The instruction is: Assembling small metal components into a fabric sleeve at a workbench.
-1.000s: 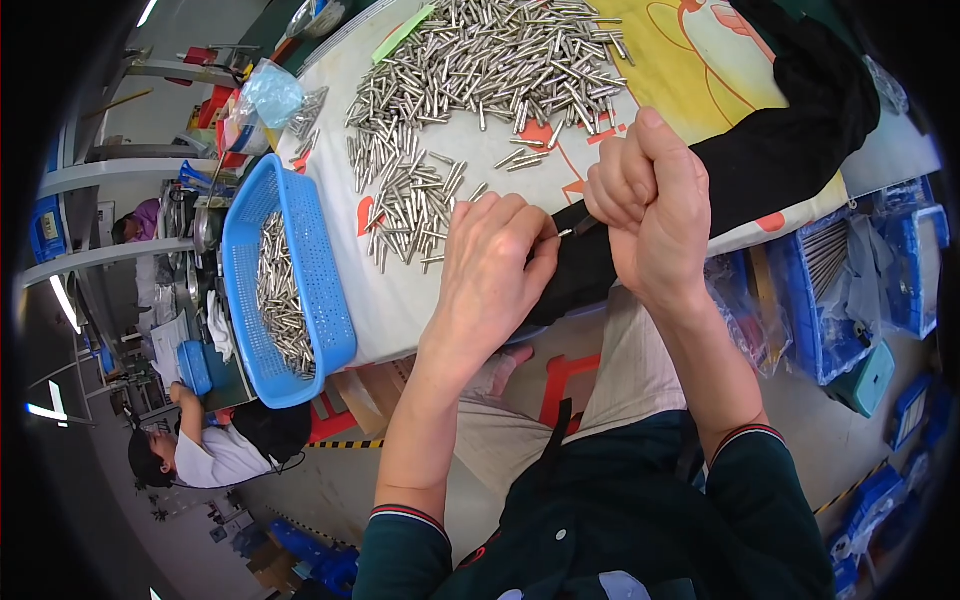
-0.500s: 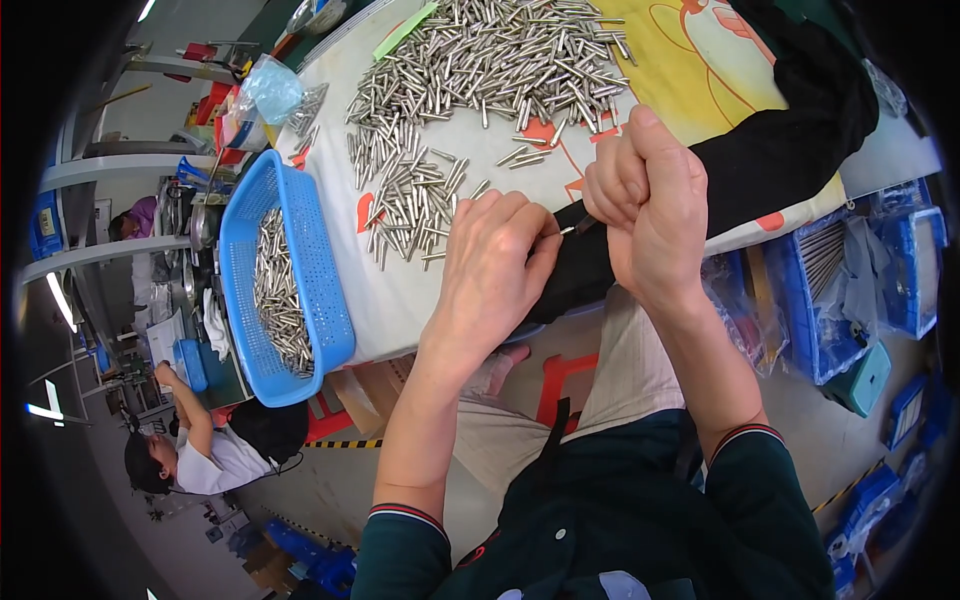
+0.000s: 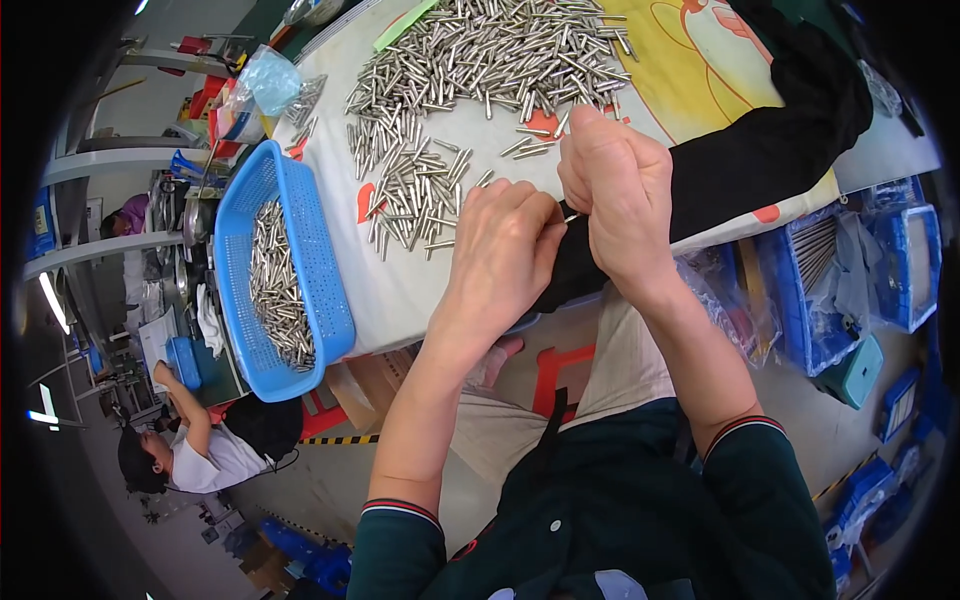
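Observation:
My left hand (image 3: 503,243) is closed, pinching a small silvery metal pin (image 3: 571,216) whose tip shows between my two hands. My right hand (image 3: 622,190) makes a fist with the thumb side up, right beside that tip. A thin dark tool, seen below this fist half a second ago, is now hidden by the fingers. Under both hands lies a black cloth (image 3: 740,172) stretched along the table's near edge. Just beyond my left hand, loose metal pins (image 3: 425,190) are spread, joining a big heap (image 3: 490,55) at the back.
A blue perforated basket (image 3: 335,310) partly filled with pins stands at the left. A green strip (image 3: 405,25) lies by the heap. Blue bins (image 3: 800,290) with rods and plastic bags sit at the right. Another person (image 3: 205,440) works at far left.
My right hand has moved left, closer to my left hand, covering the dark tool and most of the pin's tip. The whole view has shifted slightly.

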Available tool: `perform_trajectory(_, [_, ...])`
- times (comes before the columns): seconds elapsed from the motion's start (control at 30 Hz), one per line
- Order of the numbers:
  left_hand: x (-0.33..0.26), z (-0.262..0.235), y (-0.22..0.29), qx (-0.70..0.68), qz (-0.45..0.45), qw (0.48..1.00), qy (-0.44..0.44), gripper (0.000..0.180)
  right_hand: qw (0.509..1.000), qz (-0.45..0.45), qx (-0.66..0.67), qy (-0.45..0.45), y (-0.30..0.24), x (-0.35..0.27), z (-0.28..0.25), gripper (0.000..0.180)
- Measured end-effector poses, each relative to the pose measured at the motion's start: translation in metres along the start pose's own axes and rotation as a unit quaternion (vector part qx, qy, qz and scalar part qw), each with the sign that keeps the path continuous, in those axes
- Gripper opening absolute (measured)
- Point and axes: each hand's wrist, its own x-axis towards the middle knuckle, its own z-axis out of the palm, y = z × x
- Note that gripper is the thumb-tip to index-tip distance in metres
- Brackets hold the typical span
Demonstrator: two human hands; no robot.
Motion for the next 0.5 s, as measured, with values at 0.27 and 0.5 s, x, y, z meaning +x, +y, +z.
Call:
perform_trajectory(0.27, [-0.003, 0.000, 0.005, 0.067, 0.002, 0.997, 0.032, 0.009, 0.955, 0.154, 0.244, 0.073, -0.012, 0.020, -0.041, 0.042])
perform_trajectory(0.5, [-0.009, -0.009, -0.003, 0.110, -0.002, 0.992, 0.057, 0.010, 0.936, 0.155, 0.300, 0.098, -0.004, 0.026, -0.057, 0.041])
